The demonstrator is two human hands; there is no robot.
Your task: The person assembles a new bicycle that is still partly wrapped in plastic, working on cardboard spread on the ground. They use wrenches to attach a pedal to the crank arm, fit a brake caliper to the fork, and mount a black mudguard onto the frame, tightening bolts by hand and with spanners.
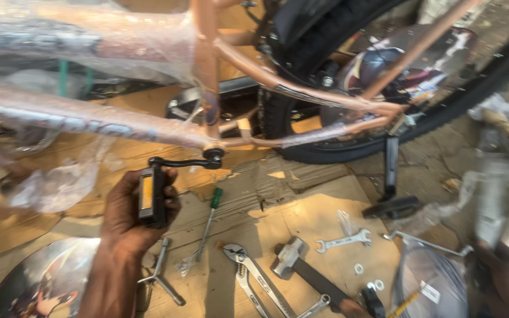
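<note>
A copper-coloured bicycle frame [219, 53], partly sheathed in clear plastic wrap, is shown standing over flattened cardboard [313, 200] spread on the floor. The left hand [139, 209] is closed around a black pedal [150, 196] bearing an orange reflector; the pedal is joined to a black crank arm [184, 162] that ends at the bottom bracket of the frame, above the middle of the cardboard. The right hand [505, 277] is seen only in part at the lower right corner of the view, and whether it is open or closed cannot be told.

The pedal is judged to be a stiff, blocky body of hard plastic or metal, light in itself but tethered to the heavy frame; its flat faces offer the surest hold, as taken here. The crank is judged rigid and smooth. The wrapped tubes are likely slippery under the film.

On the cardboard, toward its near edge, tools are laid out: a green-handled screwdriver [208, 224], a three-way socket wrench [161, 271] just beside the left wrist, chrome pliers [248, 274], a hammer [301, 268] with a dull steel head and dark handle, and an open-ended spanner [343, 241]. Small washers [359, 268] lie near the spanner. A knobbly black rear tyre [472, 88] and a black kickstand [391, 176] are visible toward the far right side.
</note>
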